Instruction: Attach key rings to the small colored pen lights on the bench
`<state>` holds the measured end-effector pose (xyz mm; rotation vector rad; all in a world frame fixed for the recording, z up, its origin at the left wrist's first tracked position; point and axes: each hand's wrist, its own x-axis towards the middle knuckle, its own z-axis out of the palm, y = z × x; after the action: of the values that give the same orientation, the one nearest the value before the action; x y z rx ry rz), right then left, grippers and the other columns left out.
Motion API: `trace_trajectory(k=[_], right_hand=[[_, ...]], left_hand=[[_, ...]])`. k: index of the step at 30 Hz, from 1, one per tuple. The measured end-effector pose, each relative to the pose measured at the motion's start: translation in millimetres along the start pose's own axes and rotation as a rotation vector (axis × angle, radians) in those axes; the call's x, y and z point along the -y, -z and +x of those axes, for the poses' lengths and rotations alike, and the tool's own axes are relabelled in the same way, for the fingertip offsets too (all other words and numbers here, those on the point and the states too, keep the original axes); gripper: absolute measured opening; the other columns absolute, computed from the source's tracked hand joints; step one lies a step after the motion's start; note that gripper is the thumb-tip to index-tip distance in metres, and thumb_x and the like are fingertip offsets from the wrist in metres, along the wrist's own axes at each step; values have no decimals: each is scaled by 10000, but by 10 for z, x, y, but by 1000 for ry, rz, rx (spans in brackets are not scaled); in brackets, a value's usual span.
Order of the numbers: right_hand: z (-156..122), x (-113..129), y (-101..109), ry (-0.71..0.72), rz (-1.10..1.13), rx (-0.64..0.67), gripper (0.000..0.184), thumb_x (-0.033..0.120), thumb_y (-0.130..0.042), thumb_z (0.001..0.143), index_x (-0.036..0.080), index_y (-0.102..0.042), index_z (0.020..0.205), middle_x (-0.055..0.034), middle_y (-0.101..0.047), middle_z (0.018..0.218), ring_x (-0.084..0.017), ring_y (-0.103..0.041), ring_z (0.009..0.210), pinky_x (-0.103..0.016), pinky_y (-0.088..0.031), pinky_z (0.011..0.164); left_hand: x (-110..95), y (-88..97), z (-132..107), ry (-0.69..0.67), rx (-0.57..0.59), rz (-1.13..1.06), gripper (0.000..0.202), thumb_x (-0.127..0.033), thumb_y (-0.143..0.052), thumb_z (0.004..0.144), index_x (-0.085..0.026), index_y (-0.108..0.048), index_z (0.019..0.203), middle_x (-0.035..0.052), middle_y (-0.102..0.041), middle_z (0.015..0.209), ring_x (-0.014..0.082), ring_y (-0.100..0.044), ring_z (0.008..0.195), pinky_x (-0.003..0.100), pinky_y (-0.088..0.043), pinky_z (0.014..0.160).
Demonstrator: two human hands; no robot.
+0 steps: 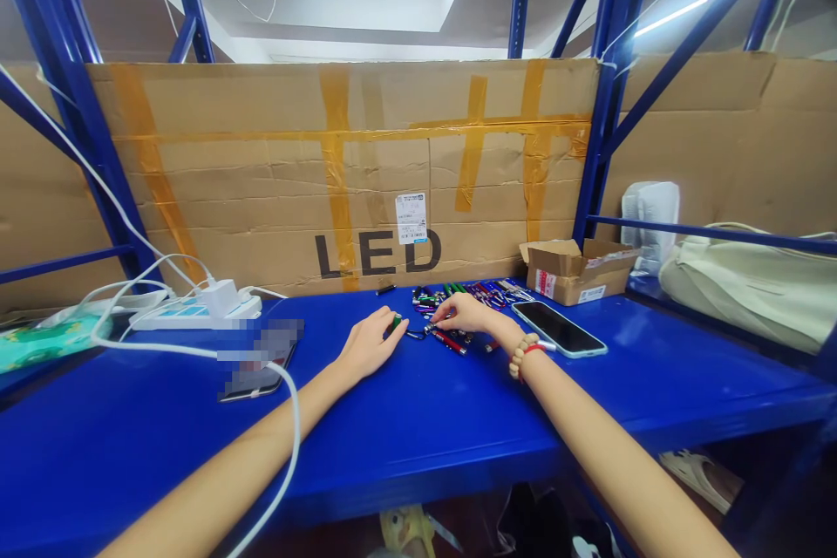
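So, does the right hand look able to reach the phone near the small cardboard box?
Probably yes: the phone lies flat close to the right hand, with nothing covering its screen. The hand, now at the pile of small items, would likely just turn outward.

Left hand (370, 344) and left forearm (268, 449): bare, slender, uncovered down to lower edge of view. Right hand (466, 314) and right forearm (595, 427): likewise bare. Right wrist wears a bracelet of rounded, pale beige beads (520, 356); thin bright-red cord (534, 348) just beside it, elbow side. Bead material cannot be told.
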<state>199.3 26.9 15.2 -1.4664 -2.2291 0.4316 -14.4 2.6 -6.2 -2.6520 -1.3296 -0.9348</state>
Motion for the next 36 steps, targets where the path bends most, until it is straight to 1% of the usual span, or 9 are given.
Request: trace_trajectory(k=[5,9,12,16,20,25,29,33,36], right_hand=[[31,-48,-46,52,15,51,216,124,-618,659,105,-719,848,-61,-710,739,-148,-627,654,-201,-470,594],[45,-46,-62,62,-1,26,179,96,-602,646,87,-710,788,-72,-698,711,-134,-608,621,-194,-460,582],[34,-14,-44,37,-39,-44,170,77,-596,637,76,-694,776,-79,-687,708,-132,-596,626,-193,-452,583],[27,28,-24,61,-47,-179,258,95,-528,713,93,-677,924,-72,-687,766,-130,-593,649,-204,-447,600],[62,20,-50,54,31,-182,301,103,-456,786,109,-669,999,-65,-696,730,-131,-612,617,-223,-464,622],[98,-18,-79,17,40,-197,195,112,-554,731,99,-699,860,-78,-702,700,-149,-630,618,-216,-469,594],[88,-41,-75,-54,21,-159,120,150,-617,685,93,-702,747,-85,-695,641,-158,-627,584,-213,-459,569],[69,-34,-62,-59,21,-237,207,292,-598,726,112,-691,684,-68,-674,577,-159,-607,555,-217,-429,546],[63,-6,-62,-48,-53,-323,319,342,-499,791,120,-672,640,-58,-651,552,-154,-575,543,-224,-389,532]], left_hand=[[-6,2,-2,15,13,-3,353,-412,-300,897,-192,-485,693,-13,-471,720,124,-497,676,241,-391,645],[8,-5,0,9,22,2,359,-422,-287,902,-196,-491,712,-9,-482,728,129,-502,689,248,-395,653],[24,-3,1,-13,54,-21,350,-425,-282,907,-200,-513,771,-3,-509,782,135,-519,735,253,-403,674],[36,4,-2,-80,113,-72,322,-419,-290,910,-213,-532,858,4,-530,885,135,-531,810,252,-417,714],[45,2,-7,-109,124,-75,319,-414,-289,914,-213,-533,877,9,-544,898,152,-517,886,275,-413,779],[16,23,-22,-100,84,-55,331,-404,-284,915,-207,-543,854,15,-569,878,160,-508,876,297,-416,806],[-32,64,-41,-112,43,3,324,-390,-310,908,-194,-537,787,27,-561,883,158,-511,863,303,-424,829],[-37,75,-46,-153,23,56,331,-385,-318,903,-188,-535,750,44,-552,894,167,-507,867,316,-428,837],[-27,70,-43,-155,31,74,337,-380,-293,911,-186,-530,769,49,-551,894,173,-504,870,320,-430,823]])
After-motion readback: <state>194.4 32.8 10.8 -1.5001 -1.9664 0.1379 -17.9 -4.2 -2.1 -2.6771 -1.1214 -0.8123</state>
